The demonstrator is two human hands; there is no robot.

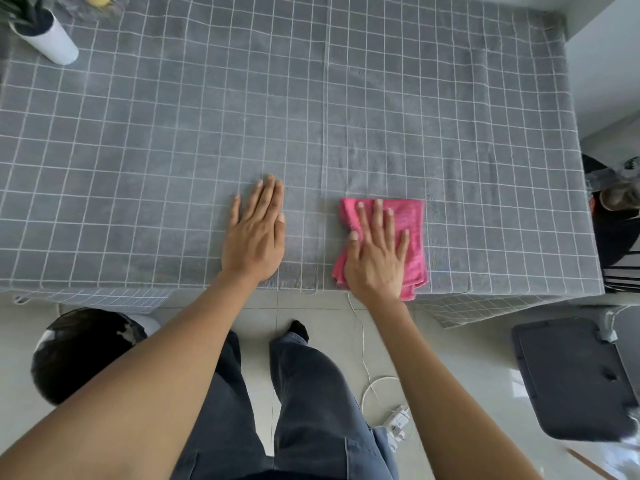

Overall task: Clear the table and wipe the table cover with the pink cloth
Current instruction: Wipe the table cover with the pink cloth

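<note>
There is just one camera, worn on the person's head. It looks forward and steeply down, so the table cover is seen almost from above. The near edge of the table runs across the middle of the picture, and the far edge sits at the top. The view is wide, so straight lines bend a little near the sides. Both arms reach up into the picture from the bottom. Below the table edge the camera also sees the person's legs and the floor, close by.
</note>
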